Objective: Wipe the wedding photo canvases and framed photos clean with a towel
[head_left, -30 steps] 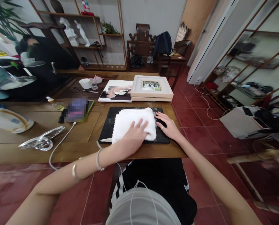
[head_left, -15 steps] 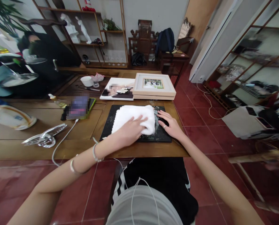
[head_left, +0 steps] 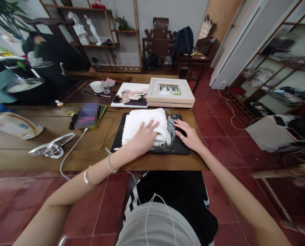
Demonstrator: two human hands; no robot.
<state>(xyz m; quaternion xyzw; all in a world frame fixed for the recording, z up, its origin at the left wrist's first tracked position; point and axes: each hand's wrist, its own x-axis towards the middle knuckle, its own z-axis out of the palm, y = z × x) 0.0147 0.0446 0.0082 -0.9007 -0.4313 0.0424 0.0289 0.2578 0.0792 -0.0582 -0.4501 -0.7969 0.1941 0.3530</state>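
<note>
A folded white towel (head_left: 137,121) covers most of a dark photo panel (head_left: 181,148) at the table's front edge. My left hand (head_left: 146,136) lies on the towel with its fingers spread, pressing on it rather than wrapped round it. To the right of the towel, a printed figure in a grey suit (head_left: 171,126) shows on the panel. My right hand (head_left: 189,135), a ring on one finger, rests over the panel's right side with its fingers stretched out. Most of the picture is hidden beneath the towel and my left hand.
Behind the panel lie a white-edged photo print (head_left: 129,95) and stacked pale frames (head_left: 171,99). Leftward are a phone (head_left: 87,115) on a white cable, a dropper bottle (head_left: 64,108), a shiny silver clip-like object (head_left: 52,145) and a white cup (head_left: 96,86). The wooden table (head_left: 152,163) ends before my lap.
My left hand and the towel have shifted slightly away from me, and more of the grey-suited figure shows. My right hand stays at the panel's right side. The view has moved slightly.
</note>
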